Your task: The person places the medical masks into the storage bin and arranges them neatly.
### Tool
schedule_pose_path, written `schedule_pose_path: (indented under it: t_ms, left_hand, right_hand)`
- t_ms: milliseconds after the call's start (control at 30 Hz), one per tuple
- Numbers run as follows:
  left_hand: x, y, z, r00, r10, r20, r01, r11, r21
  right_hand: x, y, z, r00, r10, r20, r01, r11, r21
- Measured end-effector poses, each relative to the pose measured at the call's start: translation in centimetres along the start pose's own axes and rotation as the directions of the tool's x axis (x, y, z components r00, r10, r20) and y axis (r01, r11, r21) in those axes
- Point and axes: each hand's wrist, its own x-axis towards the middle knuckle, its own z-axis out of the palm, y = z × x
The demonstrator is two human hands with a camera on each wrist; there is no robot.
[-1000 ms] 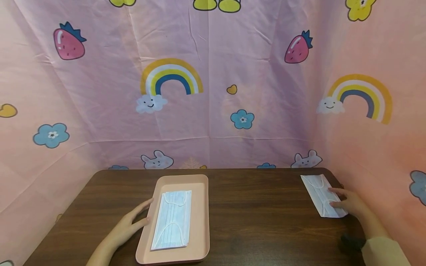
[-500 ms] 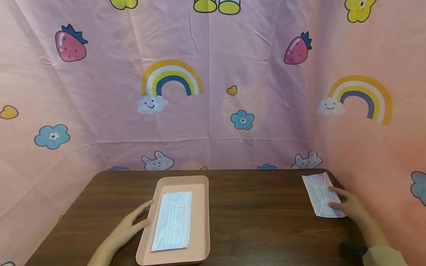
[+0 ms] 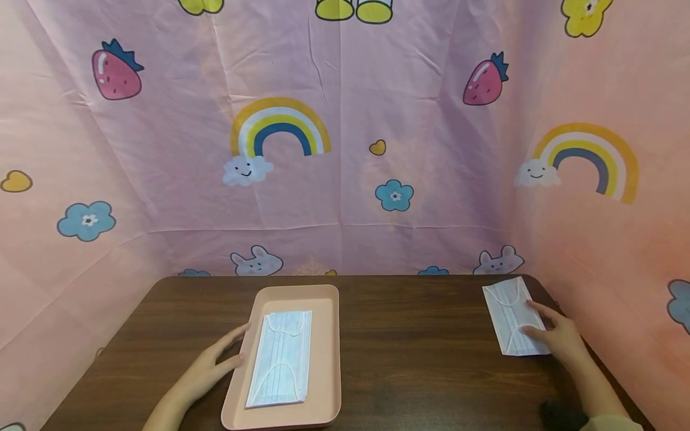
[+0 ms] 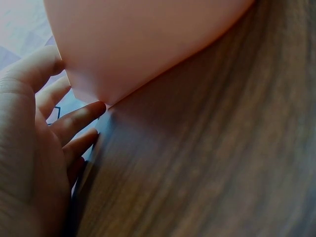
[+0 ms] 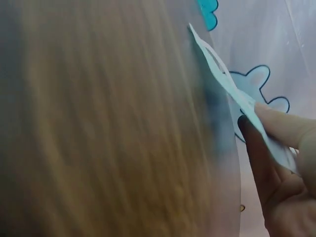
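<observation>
A light pink tray [image 3: 324, 359] stands left of centre in the head view, with a stack of pale blue face masks [image 3: 279, 359] lying in it. My left hand [image 3: 199, 368] touches the tray's left side with its fingers extended; the left wrist view has the fingertips against the tray wall [image 4: 148, 39]. Over at the right, my right hand [image 3: 563, 338] pinches a single face mask [image 3: 509, 317] between thumb and fingers. Seen edge-on in the right wrist view, that mask [image 5: 222, 79] is off the tabletop, its ear loops hanging on one face.
The dark wooden table [image 3: 409, 347] spreads between the tray and the right hand. A cloth backdrop [image 3: 345, 197] printed with rainbows and strawberries rises behind and along both sides. A dark, blurry object [image 3: 560, 416] shows by the right wrist.
My right hand has shifted slightly to the left with the face mask, which has turned a little. The left hand and the tray stay in place.
</observation>
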Motion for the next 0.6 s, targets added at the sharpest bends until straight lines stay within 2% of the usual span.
schedule_pose_path:
  t_ms: [200,367,600]
  left_hand:
    - [0.1,-0.2,0.0,1.0,0.004,0.004,-0.004,1.0,-0.006]
    - [0.0,-0.3,0.0,1.0,0.01,0.006,-0.01,1.0,-0.009]
    - [0.0,-0.2,-0.1,1.0,0.026,0.006,-0.026,1.0,-0.007]
  right_hand:
    - [-0.7,-1.0,0.7,0.998,-0.007,-0.056,0.01,0.999,0.041]
    - [-1.3,-2.1,1.4,0.992,-0.028,-0.12,0.031,0.999,0.026]
    - [-1.8,-3.6,2.3,0.984,-0.053,-0.17,0.058,0.998,0.025]
